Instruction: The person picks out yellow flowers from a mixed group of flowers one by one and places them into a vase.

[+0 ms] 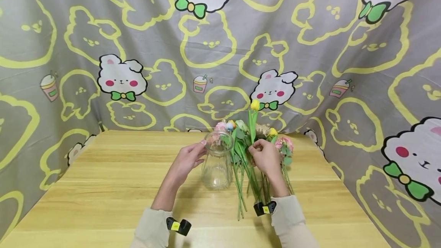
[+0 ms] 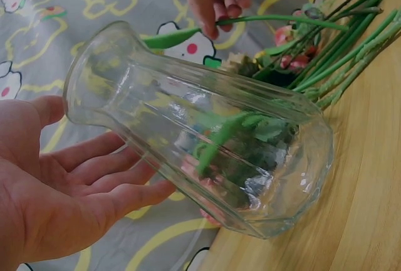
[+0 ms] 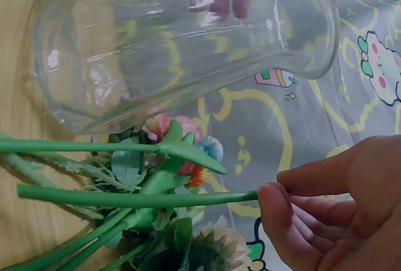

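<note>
Yellow tulip [image 1: 253,124] points bloom-up, pinched by the right hand [image 1: 267,158], while the unclenched left hand [image 1: 187,159] flanks an upright vase [image 1: 216,169].

Head view faces forward and down; wrist views (close, sideways) share the vase [image 2: 207,136].

Makeshift booth, wider building can't tell — grey cartoon-rabbit cloth [image 1: 220,98] hung behind and along both sides, wood-grain table [image 1: 103,190] set up against it — no fixed walls showing.
</note>
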`<action>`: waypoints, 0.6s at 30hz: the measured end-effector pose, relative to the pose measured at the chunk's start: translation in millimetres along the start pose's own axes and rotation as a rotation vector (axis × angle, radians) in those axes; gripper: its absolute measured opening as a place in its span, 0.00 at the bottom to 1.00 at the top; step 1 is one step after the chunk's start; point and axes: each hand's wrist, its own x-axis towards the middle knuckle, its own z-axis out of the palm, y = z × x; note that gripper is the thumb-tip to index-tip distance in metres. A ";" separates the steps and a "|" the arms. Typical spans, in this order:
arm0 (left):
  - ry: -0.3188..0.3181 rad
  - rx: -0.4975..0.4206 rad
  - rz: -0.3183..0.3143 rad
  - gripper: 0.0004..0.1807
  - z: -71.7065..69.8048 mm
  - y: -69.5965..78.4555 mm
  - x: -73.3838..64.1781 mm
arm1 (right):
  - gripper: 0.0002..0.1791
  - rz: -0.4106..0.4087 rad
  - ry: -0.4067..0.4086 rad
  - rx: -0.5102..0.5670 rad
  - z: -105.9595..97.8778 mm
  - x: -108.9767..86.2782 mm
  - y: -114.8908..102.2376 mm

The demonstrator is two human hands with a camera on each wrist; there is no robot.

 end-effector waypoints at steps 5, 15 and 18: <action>0.002 -0.010 -0.003 0.35 -1.6 0.1 0.2 | 0.14 -0.015 -0.007 0.061 1.9 6.4 -7.4; -0.018 -0.012 0.001 0.34 -2.4 -0.7 -0.1 | 0.12 -0.126 0.031 0.118 -24.3 28.2 -39.0; -0.010 -0.015 -0.004 0.34 -2.4 -0.2 -1.1 | 0.11 -0.170 0.053 0.116 -36.0 33.9 -53.2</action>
